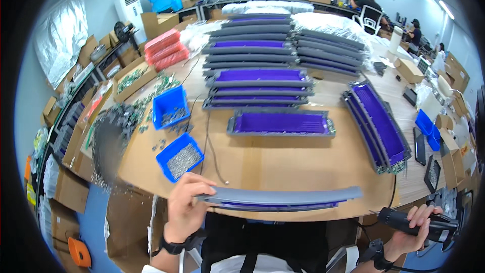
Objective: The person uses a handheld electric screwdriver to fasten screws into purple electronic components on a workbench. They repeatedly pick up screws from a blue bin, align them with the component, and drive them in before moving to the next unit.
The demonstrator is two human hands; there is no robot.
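Note:
A long grey plastic housing with a purple inner face (283, 195) is tilted up on its edge at the front of the table. My left hand (183, 207) is closed on its left end, thumb along the top. Off to the right, beyond the housing's other end, my right hand (415, 232) grips a black electric screwdriver (396, 219) with its bit toward the left. The bit is apart from the housing. Another purple-lined housing (282, 123) lies open side up farther back on the cardboard sheet (237, 159).
Two blue bins, one of screws (183, 161) and one of dark small parts (170, 108), stand left. Stacked housings (252, 53) fill the back; more (376, 126) lie to the right. A thin cable (208, 141) crosses the cardboard. Other people (371, 5) sit at the far right.

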